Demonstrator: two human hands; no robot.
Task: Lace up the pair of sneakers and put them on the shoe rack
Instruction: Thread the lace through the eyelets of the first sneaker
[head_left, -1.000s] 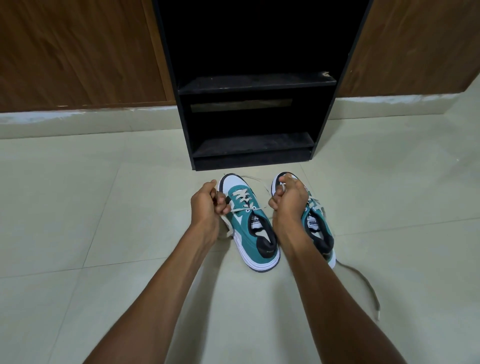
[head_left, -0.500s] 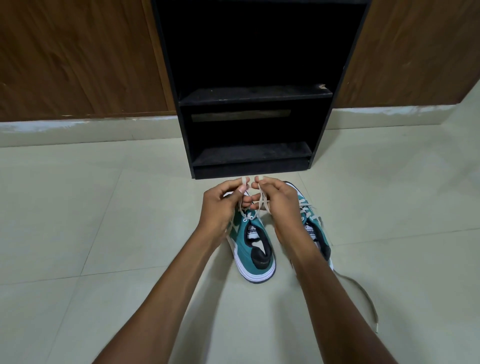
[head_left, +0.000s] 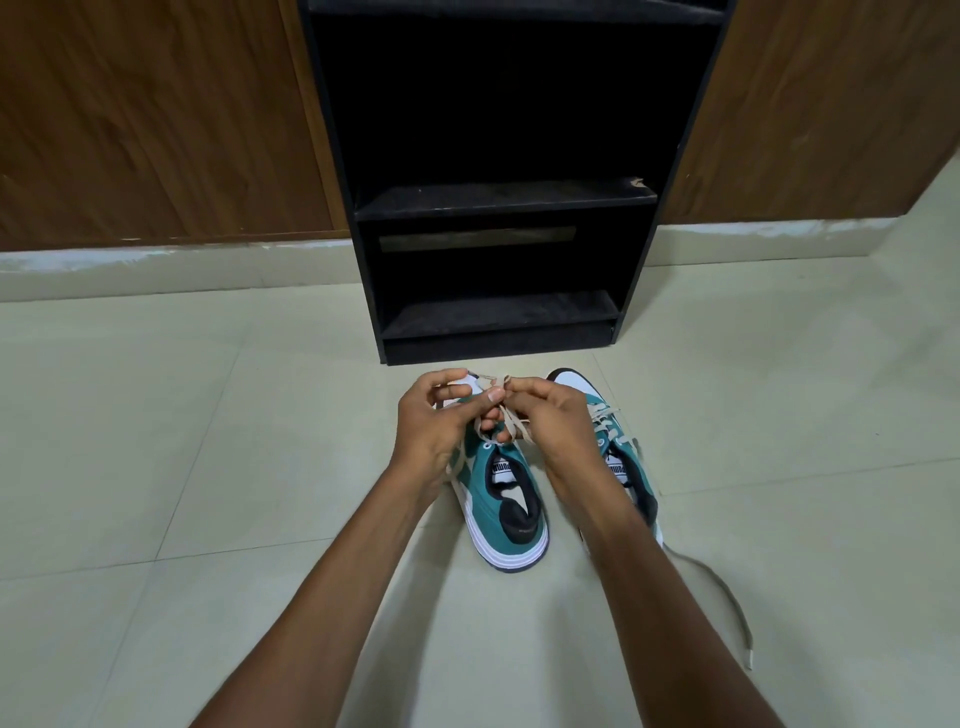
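At the centre of the frame we see two teal-and-white sneakers side by side on a pale tiled floor (head_left: 156, 441), toes toward a black shoe rack (head_left: 498, 208) at the upper centre. Our left hand (head_left: 436, 421) and right hand (head_left: 550, 421) meet above the left sneaker (head_left: 506, 493), each pinching its cream lace (head_left: 511, 426) between fingertips. The right sneaker (head_left: 623, 457) sits partly behind our right forearm; its loose lace end (head_left: 727, 597) trails across the floor at lower right.
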